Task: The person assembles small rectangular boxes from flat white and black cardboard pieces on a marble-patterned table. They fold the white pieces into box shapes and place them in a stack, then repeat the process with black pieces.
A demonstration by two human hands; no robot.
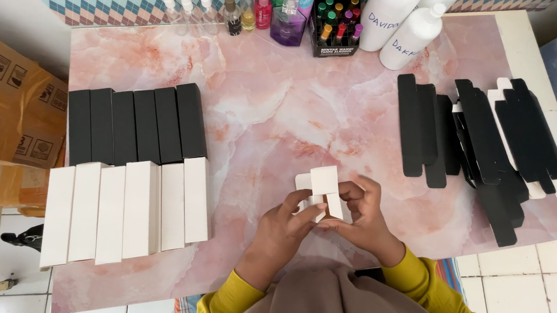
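My left hand [282, 224] and my right hand [362, 212] both grip a small white carton box [322, 189], held over the pink marble tabletop [288, 111] near its front edge. The box's end flaps stand open at its far end, and my fingers pinch its near end. Yellow sleeves cover both my forearms.
A row of finished black boxes [136, 125] lies at the left, with a row of white boxes [127, 211] in front of it. Flat black and white carton blanks [484, 144] are piled at the right. Bottles [282, 11] and white jugs [405, 13] line the far edge. Brown cardboard boxes [5, 109] stand beyond the left edge.
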